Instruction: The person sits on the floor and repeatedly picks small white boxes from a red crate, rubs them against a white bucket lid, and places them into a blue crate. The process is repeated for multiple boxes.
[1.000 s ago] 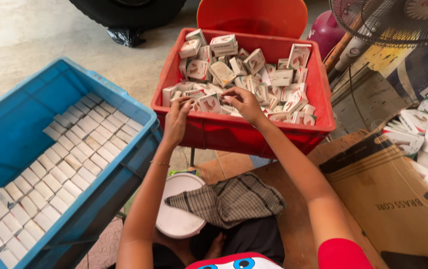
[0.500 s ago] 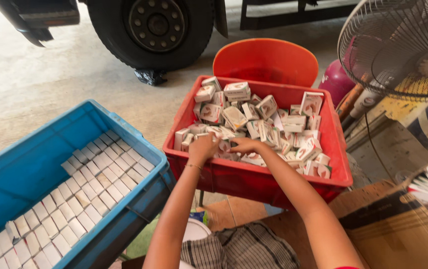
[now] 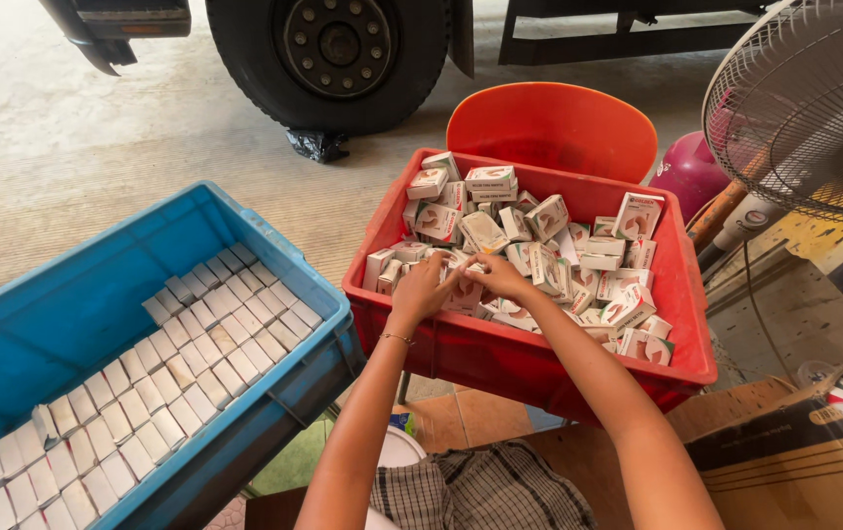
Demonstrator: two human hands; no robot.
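Observation:
A red plastic crate (image 3: 500, 363) in front of me holds a loose heap of several small white boxes with red marks (image 3: 539, 245). My left hand (image 3: 421, 290) and my right hand (image 3: 495, 277) meet over the near left part of the heap, fingers closed on small boxes there. What exactly each hand grips is partly hidden by the fingers. To the left, a blue plastic crate (image 3: 58, 304) holds neat rows of the same small boxes (image 3: 157, 383) laid flat.
A truck wheel (image 3: 338, 49) stands on the concrete floor beyond the crates. An orange plastic chair back (image 3: 554, 123) rises behind the red crate. A standing fan (image 3: 814, 108) is at right, a cardboard box (image 3: 785, 461) at lower right.
The view has tilted up and shifted; the wheel and fan show more. Both hands stayed in the near left of the red crate and drew closer together on the boxes.

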